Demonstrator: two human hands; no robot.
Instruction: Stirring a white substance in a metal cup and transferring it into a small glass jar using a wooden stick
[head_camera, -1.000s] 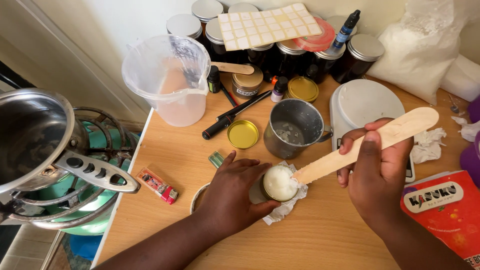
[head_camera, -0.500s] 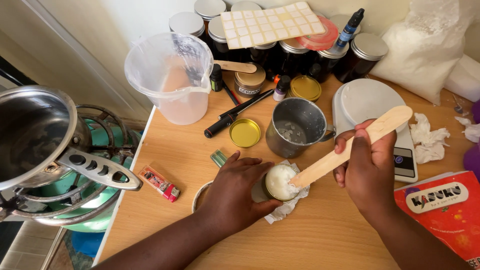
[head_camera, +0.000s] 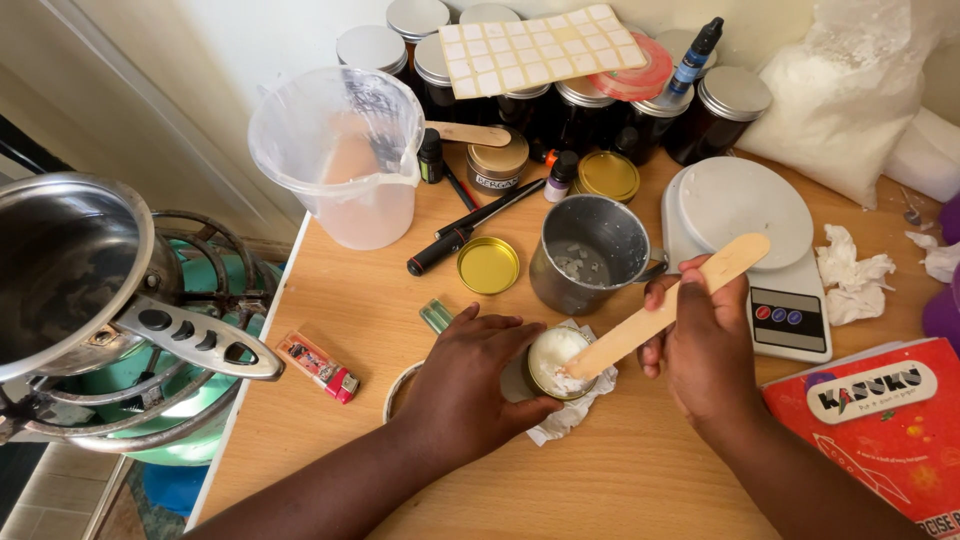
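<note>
- A small round tin (head_camera: 553, 362) full of white, waxy stuff stands tilted on a crumpled white tissue (head_camera: 575, 412) near the front middle of the wooden table (head_camera: 640, 480).
- The left hand (head_camera: 470, 385) is wrapped around the tin's side, fingers closed on it, holding it at a lean toward the right.
- The right hand (head_camera: 705, 340) is clamped on a flat wooden stick (head_camera: 668, 306), whose lower end is pushed into the white filling; the upper end slants up over the scale.
- Just behind the tin stands a grey metal cup (head_camera: 590, 252) with a few pale bits at the bottom, perhaps wax, though the view is too small to be sure.
- Left of the cup lie a gold lid (head_camera: 488, 265) and a black pen-like tool (head_camera: 470, 230); a clear plastic jug (head_camera: 345, 160) stands further back.
- A white kitchen scale (head_camera: 745, 245) sits to the right of the cup, with crumpled tissue beside it and a red booklet (head_camera: 880, 420) at the near right corner.
- Dark jars with silver lids (head_camera: 640, 110) line the back, a sheet of pale labels (head_camera: 545, 48) on top.
- A red lighter (head_camera: 318, 366) lies near the table's left edge; beyond it a steel pot (head_camera: 70, 270) sits on a gas burner.
</note>
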